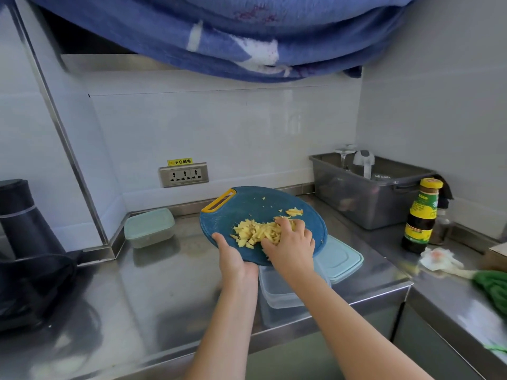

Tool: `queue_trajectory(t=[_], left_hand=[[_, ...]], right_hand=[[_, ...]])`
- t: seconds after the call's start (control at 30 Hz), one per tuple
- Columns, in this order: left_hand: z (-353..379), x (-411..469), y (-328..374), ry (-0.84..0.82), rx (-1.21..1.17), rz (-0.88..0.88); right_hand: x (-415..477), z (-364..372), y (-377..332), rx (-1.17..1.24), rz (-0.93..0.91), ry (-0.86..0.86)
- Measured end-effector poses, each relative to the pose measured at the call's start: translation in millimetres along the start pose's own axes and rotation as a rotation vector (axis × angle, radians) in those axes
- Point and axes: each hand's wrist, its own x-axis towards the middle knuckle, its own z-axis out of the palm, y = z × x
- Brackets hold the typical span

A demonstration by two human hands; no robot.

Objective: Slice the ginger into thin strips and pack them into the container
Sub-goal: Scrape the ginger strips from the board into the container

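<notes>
The pale yellow ginger strips (252, 231) lie in a loose heap, its long axis running from the left thumb to the right fingers, on a blue cutting board (247, 207). The left hand (233, 259) grips the board's near edge, its fingers hidden beneath. The right hand (290, 242) curls its fingers over the strips, fingertips buried. The clear container (277, 292) sits under both wrists, partly covered by the board.

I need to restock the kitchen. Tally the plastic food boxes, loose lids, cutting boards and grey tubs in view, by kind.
Plastic food boxes: 2, a lidded box at the back left and an open box under the board
Loose lids: 1, a pale blue lid
Cutting boards: 1, the blue cutting board
Grey tubs: 1, the grey tub
Total: 5
</notes>
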Motion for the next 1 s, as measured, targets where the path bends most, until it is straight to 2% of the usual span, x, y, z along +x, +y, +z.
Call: queue_trajectory(t=[0.3,0.53,0.67,1.0], left_hand=[[-6.9,11.3,-7.2,0.088,0.012,0.025],[-5.3,20.0,1.3,0.071,0.018,0.072],[-8.7,19.6,5.0,0.04,0.009,0.071],[-19.7,20.8,21.4,0.085,0.003,0.126]], right_hand=[[-3.0,-1.2,24.7,0.024,-0.073,0.004],[-9.0,-10.6,36.4,-0.048,-0.111,-0.016],[-18.7,-17.6,37.6,-0.042,-0.191,-0.019],[-33.3,-17.0,44.8,-0.084,-0.281,-0.15]])
